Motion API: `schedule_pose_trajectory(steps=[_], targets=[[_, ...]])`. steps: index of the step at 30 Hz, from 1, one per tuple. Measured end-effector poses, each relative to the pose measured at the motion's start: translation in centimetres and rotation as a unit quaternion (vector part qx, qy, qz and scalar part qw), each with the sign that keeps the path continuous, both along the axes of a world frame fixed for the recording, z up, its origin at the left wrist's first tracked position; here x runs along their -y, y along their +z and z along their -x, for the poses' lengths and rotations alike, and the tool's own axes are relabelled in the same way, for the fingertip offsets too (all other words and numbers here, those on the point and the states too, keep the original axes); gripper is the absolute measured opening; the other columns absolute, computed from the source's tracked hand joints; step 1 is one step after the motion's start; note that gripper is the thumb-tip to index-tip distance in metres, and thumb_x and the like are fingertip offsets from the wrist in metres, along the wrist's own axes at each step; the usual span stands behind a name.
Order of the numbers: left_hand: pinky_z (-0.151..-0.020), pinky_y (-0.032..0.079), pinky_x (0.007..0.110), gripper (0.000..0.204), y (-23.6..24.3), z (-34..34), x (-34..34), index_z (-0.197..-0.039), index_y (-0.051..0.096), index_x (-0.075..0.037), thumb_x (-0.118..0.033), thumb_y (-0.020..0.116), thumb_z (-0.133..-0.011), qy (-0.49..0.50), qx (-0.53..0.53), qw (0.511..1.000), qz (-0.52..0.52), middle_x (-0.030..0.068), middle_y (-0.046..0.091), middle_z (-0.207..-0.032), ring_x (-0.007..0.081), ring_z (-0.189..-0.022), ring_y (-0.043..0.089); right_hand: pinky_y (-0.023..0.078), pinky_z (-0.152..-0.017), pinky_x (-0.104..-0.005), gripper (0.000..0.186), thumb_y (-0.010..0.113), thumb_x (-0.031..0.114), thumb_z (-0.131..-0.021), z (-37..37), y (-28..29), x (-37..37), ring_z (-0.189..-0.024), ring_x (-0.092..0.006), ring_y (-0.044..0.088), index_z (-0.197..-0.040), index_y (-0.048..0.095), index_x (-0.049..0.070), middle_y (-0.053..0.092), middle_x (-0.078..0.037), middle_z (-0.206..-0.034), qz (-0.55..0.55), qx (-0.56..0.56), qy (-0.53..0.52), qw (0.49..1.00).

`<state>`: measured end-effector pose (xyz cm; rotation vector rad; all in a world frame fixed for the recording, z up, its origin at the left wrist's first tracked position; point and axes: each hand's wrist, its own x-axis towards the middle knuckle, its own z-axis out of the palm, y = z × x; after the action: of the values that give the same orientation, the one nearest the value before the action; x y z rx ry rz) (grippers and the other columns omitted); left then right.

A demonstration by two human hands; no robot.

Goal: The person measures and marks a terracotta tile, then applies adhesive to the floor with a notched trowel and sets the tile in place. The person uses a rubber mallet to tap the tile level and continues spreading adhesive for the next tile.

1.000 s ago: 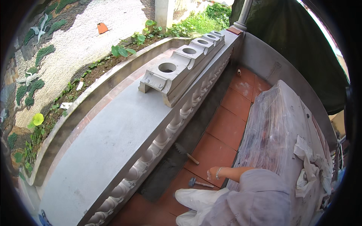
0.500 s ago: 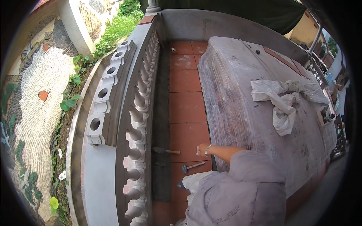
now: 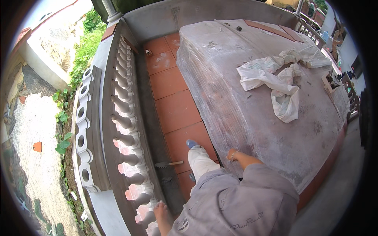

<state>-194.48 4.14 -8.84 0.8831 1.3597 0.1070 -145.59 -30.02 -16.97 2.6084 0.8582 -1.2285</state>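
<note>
My left hand [image 3: 160, 210] rests on the grey concrete balustrade [image 3: 118, 129] at the lower left, fingers spread over a baluster, holding nothing. My right hand [image 3: 231, 154], with a bracelet at the wrist, presses against the near edge of a large plastic-wrapped block [image 3: 252, 102]; its fingers are mostly hidden. My leg in pale trousers with a blue shoe [image 3: 191, 144] stands on the red floor tiles [image 3: 173, 110] between the balustrade and the block. A small trowel [image 3: 168, 164] lies on the tiles just left of my leg.
Crumpled white sacks [image 3: 275, 78] lie on top of the wrapped block. A narrow tiled strip runs between block and balustrade to a grey back wall [image 3: 157, 17]. Beyond the balustrade are plants [image 3: 61, 118] and a pebbled yard [image 3: 27, 157] below.
The view has swung right toward the block. My right hand has left the tools on the floor and now sits against the block's edge; my left hand has come into view on the balustrade.
</note>
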Motion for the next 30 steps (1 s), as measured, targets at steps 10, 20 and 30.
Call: schedule_pose_trajectory(steps=[10,20,30], targets=[[-0.053,0.042,0.024,0.043,3.7,-33.1,-16.5,-0.125,0.057,0.001,-0.027,0.063,-0.092,-0.234,-0.094,0.968,-0.009,0.0022,0.063,-0.087,0.0099,-0.072,0.058,0.049,-0.094,-0.0442,0.046,0.060,0.040,-0.088,-19.3,4.1,-14.4,-0.109,-0.0376,0.063,-0.106,0.070,-0.001,0.066,-0.024,-0.113,-0.085,-0.071,-0.210,0.972],[-0.053,0.043,0.031,0.037,4.1,-47.1,-29.4,-0.109,0.068,-0.001,-0.032,0.067,-0.088,-0.214,-0.178,0.959,-0.048,0.0038,0.064,-0.083,0.0134,-0.069,0.058,0.051,-0.087,-0.0433,0.038,0.063,0.038,-0.086,-41.6,9.1,-30.9,-0.097,-0.0340,0.067,-0.101,0.073,0.005,0.071,-0.019,-0.100,-0.194,-0.072,-0.297,0.932],[-0.046,0.037,0.031,0.033,-0.3,-70.7,-48.1,-0.103,0.070,-0.005,-0.034,0.068,-0.088,-0.378,-0.220,0.899,-0.020,0.0021,0.061,-0.073,0.0124,-0.059,0.053,0.055,-0.072,-0.0346,0.031,0.066,0.029,-0.087,-58.7,2.1,-42.8,-0.070,-0.0214,0.071,-0.099,0.072,0.001,0.073,-0.014,-0.085,-0.146,0.018,-0.293,0.945]])
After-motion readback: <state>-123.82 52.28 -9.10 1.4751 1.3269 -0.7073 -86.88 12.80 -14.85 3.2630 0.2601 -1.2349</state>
